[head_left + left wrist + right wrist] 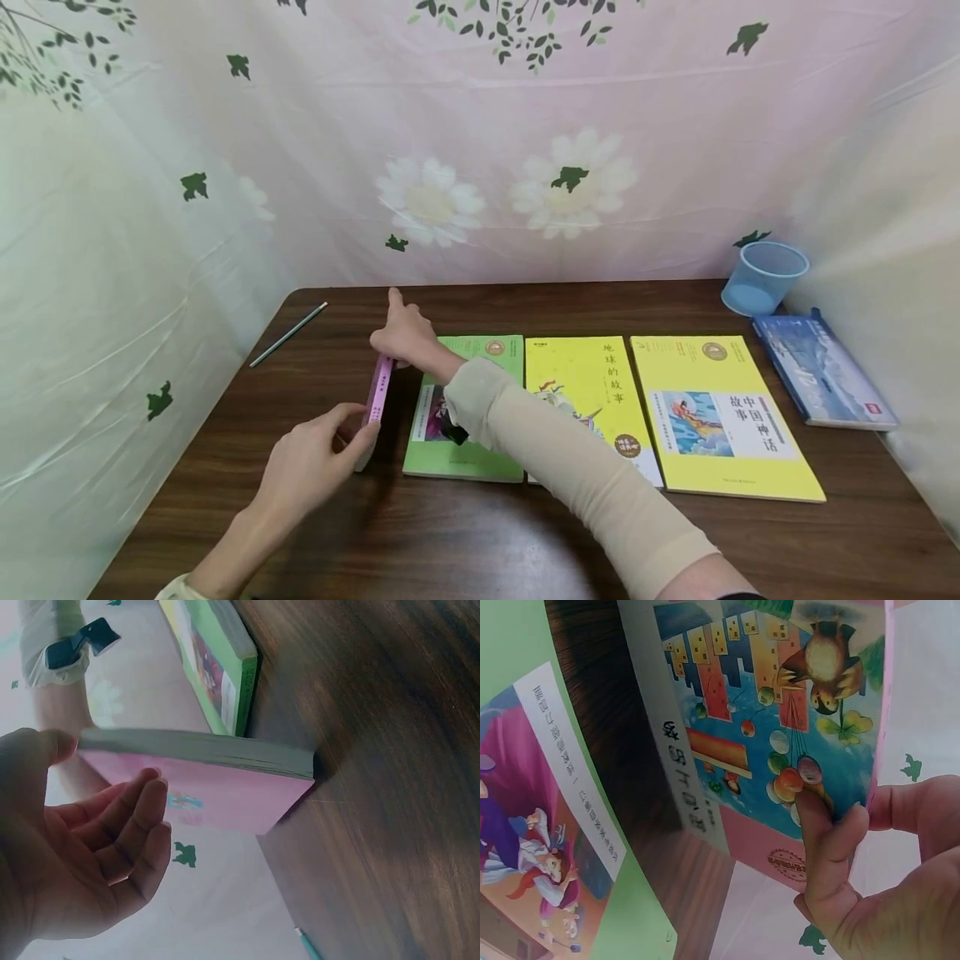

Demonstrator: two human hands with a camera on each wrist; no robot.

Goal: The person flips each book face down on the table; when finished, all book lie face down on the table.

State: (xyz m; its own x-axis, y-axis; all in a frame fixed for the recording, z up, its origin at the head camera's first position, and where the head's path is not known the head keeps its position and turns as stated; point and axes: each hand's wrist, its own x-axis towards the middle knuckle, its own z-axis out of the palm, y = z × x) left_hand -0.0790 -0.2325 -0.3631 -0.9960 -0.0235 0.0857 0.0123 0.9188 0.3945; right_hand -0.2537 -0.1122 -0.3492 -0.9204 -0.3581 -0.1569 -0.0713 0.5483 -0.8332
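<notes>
A pink book (379, 390) stands on edge on the brown table, left of the flat green book (468, 454). My left hand (307, 462) holds its near end, with the thumb at the top corner and the fingers along the back cover in the left wrist view. At the far end my right hand (407, 333) pinches the upper edge, index finger stretched forward in the head view. The right wrist view shows the illustrated front cover (765, 712) with fingertips pressed on it. Pale page edges (202, 748) face the left wrist camera.
Two yellow books (551, 358) (738, 479) lie flat in a row right of the green one. Farther right are a blue book (825, 371) and a blue cup (761, 283). A pencil (288, 335) lies at the far left. Patterned cloth (480, 117) hangs around the table.
</notes>
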